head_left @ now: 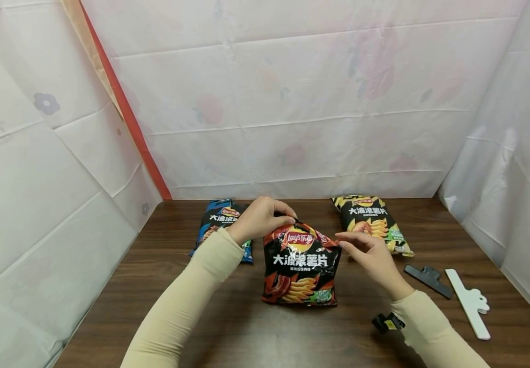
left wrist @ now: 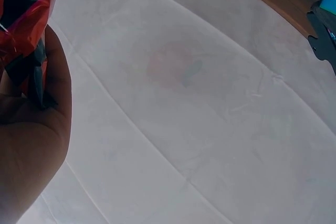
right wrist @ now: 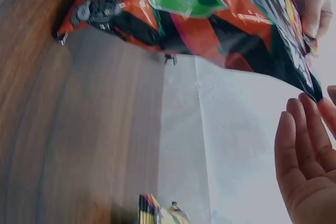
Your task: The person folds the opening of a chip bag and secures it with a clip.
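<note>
An upright red and black bag of potato chips (head_left: 301,268) stands on the table in the middle of the head view, its top crumpled and folded. My left hand (head_left: 261,219) grips its top edge with fingers and thumb. The bag's upper right corner is pinched by my right hand (head_left: 375,258). The right wrist view shows that corner between thumb and forefinger, the other fingers of the right hand (right wrist: 310,150) held straighter. In the left wrist view, the left hand (left wrist: 39,124) holds a bunched part of the bag (left wrist: 26,35).
Behind the left hand lies a blue chip bag (head_left: 209,225); in the left wrist view a black clip (left wrist: 319,38) is beside it. A yellow chip bag (head_left: 372,222) lies back right. At right are a grey clip (head_left: 428,280), a white clip (head_left: 468,304) and a small black object (head_left: 386,323).
</note>
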`<state>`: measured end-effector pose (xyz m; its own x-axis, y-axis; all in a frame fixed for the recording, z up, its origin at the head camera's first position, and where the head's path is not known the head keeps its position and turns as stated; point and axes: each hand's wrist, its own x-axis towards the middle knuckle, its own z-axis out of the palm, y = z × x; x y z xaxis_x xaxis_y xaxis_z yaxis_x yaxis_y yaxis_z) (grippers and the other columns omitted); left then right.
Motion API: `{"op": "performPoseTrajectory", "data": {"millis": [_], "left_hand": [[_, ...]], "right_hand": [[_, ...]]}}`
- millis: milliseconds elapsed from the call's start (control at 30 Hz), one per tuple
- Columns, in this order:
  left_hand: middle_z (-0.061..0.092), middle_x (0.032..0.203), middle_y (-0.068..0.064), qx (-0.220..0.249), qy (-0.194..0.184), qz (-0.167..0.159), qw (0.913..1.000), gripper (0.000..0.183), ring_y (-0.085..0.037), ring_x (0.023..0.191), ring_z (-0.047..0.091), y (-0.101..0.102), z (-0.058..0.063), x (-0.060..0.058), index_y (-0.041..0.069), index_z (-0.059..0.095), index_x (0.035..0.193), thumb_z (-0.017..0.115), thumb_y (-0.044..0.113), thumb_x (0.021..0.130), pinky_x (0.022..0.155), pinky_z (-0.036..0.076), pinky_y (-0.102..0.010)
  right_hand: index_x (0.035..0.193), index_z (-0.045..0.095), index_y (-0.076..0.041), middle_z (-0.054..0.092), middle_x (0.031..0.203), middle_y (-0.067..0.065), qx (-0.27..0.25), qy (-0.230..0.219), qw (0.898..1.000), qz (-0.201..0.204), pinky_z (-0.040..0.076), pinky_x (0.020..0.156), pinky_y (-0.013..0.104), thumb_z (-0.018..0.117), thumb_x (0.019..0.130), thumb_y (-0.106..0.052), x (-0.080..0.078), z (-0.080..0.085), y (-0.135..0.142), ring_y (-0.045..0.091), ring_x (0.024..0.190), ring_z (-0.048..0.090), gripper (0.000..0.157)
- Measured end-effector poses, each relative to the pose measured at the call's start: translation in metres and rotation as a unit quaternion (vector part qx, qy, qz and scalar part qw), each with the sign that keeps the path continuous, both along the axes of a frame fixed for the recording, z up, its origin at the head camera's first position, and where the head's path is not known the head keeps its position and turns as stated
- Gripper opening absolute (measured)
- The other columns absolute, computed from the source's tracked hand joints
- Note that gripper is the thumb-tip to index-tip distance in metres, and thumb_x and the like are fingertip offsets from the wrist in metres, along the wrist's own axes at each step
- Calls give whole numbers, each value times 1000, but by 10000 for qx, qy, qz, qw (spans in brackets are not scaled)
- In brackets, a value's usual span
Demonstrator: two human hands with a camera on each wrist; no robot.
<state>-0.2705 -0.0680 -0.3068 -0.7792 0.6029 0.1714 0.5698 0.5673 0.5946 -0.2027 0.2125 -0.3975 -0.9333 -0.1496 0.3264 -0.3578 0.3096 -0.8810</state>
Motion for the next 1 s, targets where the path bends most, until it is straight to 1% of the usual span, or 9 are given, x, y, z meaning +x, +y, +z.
{"op": "performPoseTrajectory", "data": {"millis": [67,167,233,333,433,667,733,867,1000], "left_hand": [[72,74,5,4,8,-11,10000,15,-7,43,39,0,0,0,15,77,102,67,22,95,49,34,-23],[73,75,5,0,8,-13,10000,15,-7,43,40,1,0,-1,15,77,103,66,22,95,49,34,-23],[73,75,5,-5,12,-20,10000,16,-7,43,40,1,0,-1,15,77,103,66,22,95,49,34,-23],[73,77,5,-4,6,-6,10000,16,-7,44,41,2,0,-1,15,77,103,66,22,95,50,35,-23],[73,78,5,-13,25,-3,10000,15,-6,45,42,3,0,-1,15,77,103,66,22,95,51,35,-22],[72,75,5,-1,-48,-10,10000,16,-8,43,39,1,0,-1,15,77,104,66,22,95,49,34,-23],[73,77,5,-3,-43,-3,10000,16,-8,44,41,1,0,0,15,77,103,66,22,95,50,36,-23],[72,77,5,-13,-16,-18,10000,16,-8,45,42,0,0,0,15,77,104,67,23,95,50,36,-24],[73,78,5,-9,-24,-41,10000,16,-8,45,43,0,0,0,15,77,104,66,22,95,50,37,-24]], "right_hand": [[118,68,0,74,102,-4,-140,104,9998,53,55,68,23,61,98,-14,0,1,6,1,84,67,26],[119,65,8,75,103,-7,-469,163,9987,82,56,75,22,60,98,-9,1,1,15,1,93,70,28],[118,63,13,73,105,-9,-619,223,9978,-7,56,79,21,60,97,-7,1,1,24,1,94,70,29],[118,62,14,72,106,-14,-624,326,9970,-337,55,78,18,62,96,-5,4,3,37,-2,93,68,29],[119,63,11,70,104,-22,-361,439,9955,-753,54,75,14,62,96,-6,8,5,52,-5,91,67,29],[123,63,7,68,102,-26,87,464,9883,-1452,52,71,11,62,97,-12,19,2,88,-8,91,66,33],[124,64,3,67,100,-28,238,443,9850,-1651,52,68,11,63,96,-13,22,-1,97,-9,88,65,32],[123,66,-1,62,98,-36,665,527,9754,-2036,48,64,8,66,95,-14,28,-5,114,-15,83,61,31],[122,66,0,52,100,-43,1260,729,9612,-2344,43,67,2,65,95,-15,32,-10,132,-24,84,53,31]]}}
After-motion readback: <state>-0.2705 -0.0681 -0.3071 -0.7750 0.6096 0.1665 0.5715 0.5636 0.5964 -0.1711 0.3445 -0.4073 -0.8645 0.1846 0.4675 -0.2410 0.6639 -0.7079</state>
